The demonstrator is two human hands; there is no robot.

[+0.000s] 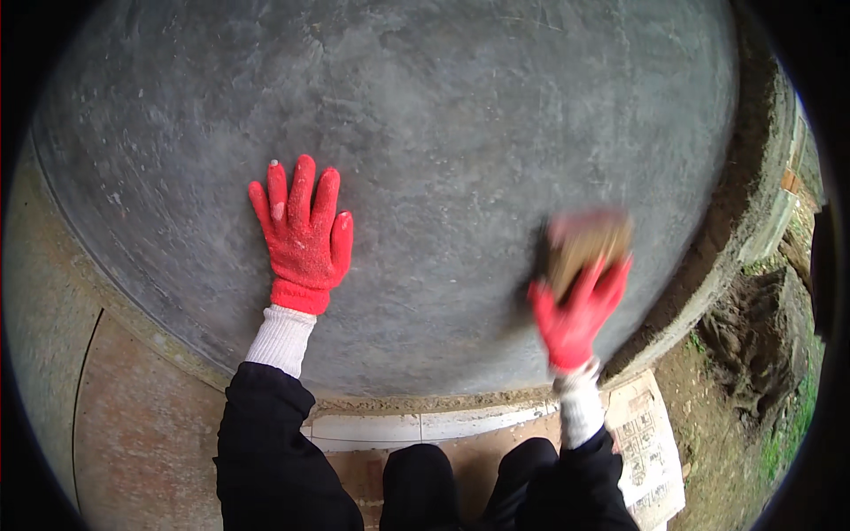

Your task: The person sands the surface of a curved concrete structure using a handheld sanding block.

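My left hand [305, 230], in a red coated work glove with a pale knit cuff, lies flat on the smooth grey cement surface [425, 142]. Its fingers are spread and nothing is in it. To the right, my right hand [577, 320], gloved the same way, grips a tan, oblong block [586, 246] with a reddish far end. Thumb and fingers wrap its near part, and the block rests against the cement. Motion blurs both hand and block, so I cannot make out the block's exact kind.
A rough raised border [682, 323] curves round the cement's right side. White tiles [372, 428] line its near edge, by my knees. A printed paper sheet [651, 451] lies at the lower right, beside bare soil [708, 434] and a dark, crumpled heap [757, 332]. Brownish boards [133, 416] are at left.
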